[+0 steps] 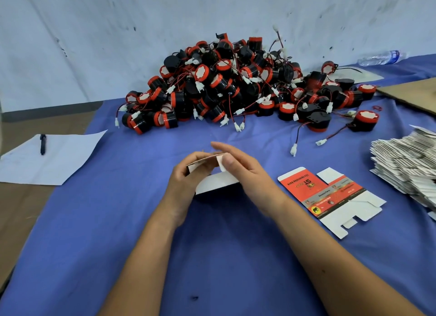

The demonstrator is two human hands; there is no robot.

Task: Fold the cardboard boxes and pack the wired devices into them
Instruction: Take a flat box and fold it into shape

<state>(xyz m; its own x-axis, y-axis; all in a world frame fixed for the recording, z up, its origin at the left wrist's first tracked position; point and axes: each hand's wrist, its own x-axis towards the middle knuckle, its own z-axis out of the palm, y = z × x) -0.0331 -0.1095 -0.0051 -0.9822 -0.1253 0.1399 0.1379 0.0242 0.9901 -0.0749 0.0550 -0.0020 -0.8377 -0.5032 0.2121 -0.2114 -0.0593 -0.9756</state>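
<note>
Left hand [186, 174] is gripping a half-folded white cardboard box [215, 182] to steady it. Right hand [238, 168], fingers straight, is pressing its small white end flap [221, 163] inward, likely closing that end before a device goes in.

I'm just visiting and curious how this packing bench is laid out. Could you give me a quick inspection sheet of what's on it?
Surface: blue cloth covering the table.
Job's things: box being folded held in both hands; flat printed box lying to its right; stack of flat boxes at the right edge; pile of red-and-black devices at the back.
Clutter: paper sheet with a pen on it, left; water bottle lying far right; brown cardboard sheet.
Grippers: left hand grips the box; right hand presses a flap with straight fingers.
Cables: red-black leads with white plugs trailing from the pile.
Surroundings: scuffed pale wall behind.
</note>
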